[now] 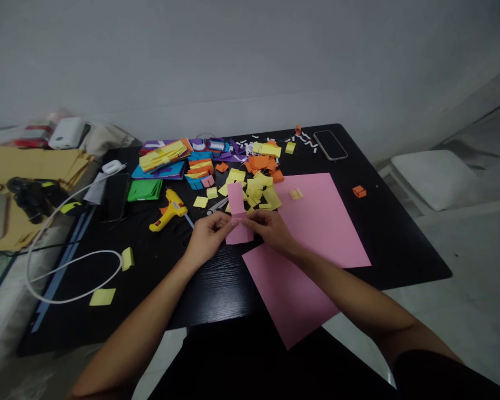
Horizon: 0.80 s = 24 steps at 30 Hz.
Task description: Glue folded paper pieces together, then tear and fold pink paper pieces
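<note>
We are folding a small pink paper strip (237, 214), pinching it with our left hand (208, 238) and right hand (270, 229); next we need a firm crease.

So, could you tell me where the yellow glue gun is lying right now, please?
In the head view the yellow glue gun lies on the black table, just left of the left hand and below the green paper stack.

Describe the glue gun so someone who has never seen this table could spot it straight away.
Start at the black table and find the big pink sheet lying on it. Just left of the sheet, the left hand and right hand hold a small pink strip. The glue gun lies left of the left hand: the only yellow tool, with an orange trigger, among flat paper scraps.
</note>
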{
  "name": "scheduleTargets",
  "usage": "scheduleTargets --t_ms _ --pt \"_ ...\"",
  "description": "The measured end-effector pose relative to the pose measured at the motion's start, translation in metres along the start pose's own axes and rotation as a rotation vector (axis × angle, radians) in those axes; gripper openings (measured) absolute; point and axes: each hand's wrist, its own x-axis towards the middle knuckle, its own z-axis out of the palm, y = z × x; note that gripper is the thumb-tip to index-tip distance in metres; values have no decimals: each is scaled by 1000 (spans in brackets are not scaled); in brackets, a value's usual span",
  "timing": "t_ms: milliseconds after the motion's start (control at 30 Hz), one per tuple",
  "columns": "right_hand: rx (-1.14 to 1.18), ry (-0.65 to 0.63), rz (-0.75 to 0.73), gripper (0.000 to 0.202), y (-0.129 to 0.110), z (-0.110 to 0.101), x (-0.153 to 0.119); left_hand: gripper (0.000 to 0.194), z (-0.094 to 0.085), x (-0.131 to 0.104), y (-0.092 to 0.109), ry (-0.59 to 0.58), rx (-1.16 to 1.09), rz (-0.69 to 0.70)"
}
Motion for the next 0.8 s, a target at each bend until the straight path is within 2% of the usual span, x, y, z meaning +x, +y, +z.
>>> scheduleTargets --t_ms 133,400,667,800 --pt "-31 -2 -9 35 1 1 0 36 2 0 0 -19 -16 3" --pt "56 -34 -3 27 6 3 1 32 3 -1 -1 -52 -7 25" --pt "13 -18 5 30 6 2 1 35 2 -1 0 -59 38 18" --pt "35 -61 -9 27 5 3 0 33 3 -2 1 -63 58 34"
